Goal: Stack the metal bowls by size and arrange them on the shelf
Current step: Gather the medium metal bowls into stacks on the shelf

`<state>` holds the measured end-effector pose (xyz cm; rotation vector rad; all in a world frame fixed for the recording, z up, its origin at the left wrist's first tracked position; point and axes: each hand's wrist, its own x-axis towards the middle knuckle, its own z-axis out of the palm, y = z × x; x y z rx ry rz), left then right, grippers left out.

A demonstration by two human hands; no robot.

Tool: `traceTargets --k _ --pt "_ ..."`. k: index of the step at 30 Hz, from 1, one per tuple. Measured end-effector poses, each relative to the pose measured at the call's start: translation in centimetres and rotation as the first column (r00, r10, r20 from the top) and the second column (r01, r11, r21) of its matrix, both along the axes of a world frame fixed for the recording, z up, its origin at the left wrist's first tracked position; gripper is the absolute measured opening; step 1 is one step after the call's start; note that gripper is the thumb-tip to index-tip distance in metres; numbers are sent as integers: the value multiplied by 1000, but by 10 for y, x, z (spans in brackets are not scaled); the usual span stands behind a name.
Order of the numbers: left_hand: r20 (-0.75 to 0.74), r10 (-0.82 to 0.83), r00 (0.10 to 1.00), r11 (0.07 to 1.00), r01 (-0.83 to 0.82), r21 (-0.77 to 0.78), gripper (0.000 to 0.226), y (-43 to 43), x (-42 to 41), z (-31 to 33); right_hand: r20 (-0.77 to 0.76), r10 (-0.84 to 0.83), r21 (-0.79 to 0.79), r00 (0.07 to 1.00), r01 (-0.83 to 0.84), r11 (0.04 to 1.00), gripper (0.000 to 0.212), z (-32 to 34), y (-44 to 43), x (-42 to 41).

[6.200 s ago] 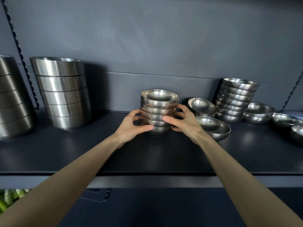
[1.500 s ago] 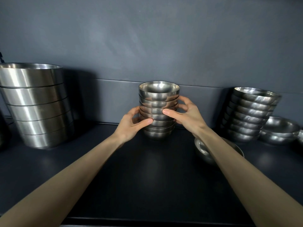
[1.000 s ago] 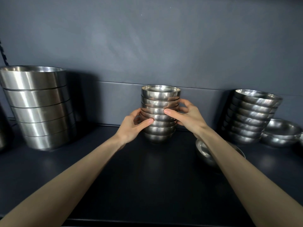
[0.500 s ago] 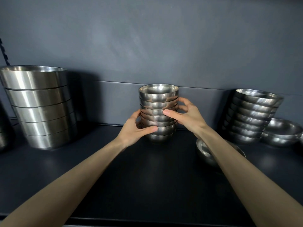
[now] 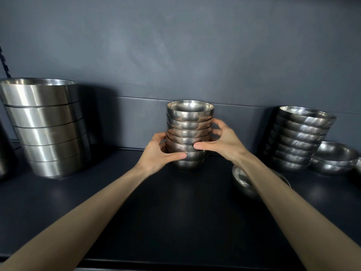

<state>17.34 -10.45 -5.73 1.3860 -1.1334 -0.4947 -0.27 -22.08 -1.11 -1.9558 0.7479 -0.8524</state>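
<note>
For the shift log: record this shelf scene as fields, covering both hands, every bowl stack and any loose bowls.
left hand: grips the lower left side of the stack of small bowls
right hand: grips the same stack's right side, higher up
stack of small bowls: upright, mid-shelf, near the back wall
stack of deep bowls: left, no hand on it
leaning stack of bowls: right, tilted
loose bowl: partly hidden under the right forearm
wide bowl: far right, beside the leaning stack
shelf: dark, carries everything

The bowl stack [image 5: 189, 132] is shiny silver with a warm tint. The big bowls [image 5: 46, 130] are brushed silver. The shelf [image 5: 175, 212] is dark navy, perhaps black; the wall [image 5: 175, 55] slate grey-blue.
</note>
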Motion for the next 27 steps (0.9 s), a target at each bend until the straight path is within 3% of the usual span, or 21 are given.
traceTargets --k 6,12,23,27 --pt "-4 -21 1000 999 21 -27 89 1 -2 -2 19 24 17 1000 -24 1000 95 -3 2 -1" --pt "4 5 1000 999 -5 -35 72 0 -1 -2 33 36 -24 999 -35 999 74 3 7 -3" --pt "37 -13 999 1000 13 -8 60 2 1 1 12 35 -88 999 -34 996 88 2 0 -3" --pt "39 -17 999 1000 18 -19 59 3 -1 2 33 30 -55 999 -28 998 69 4 4 -4"
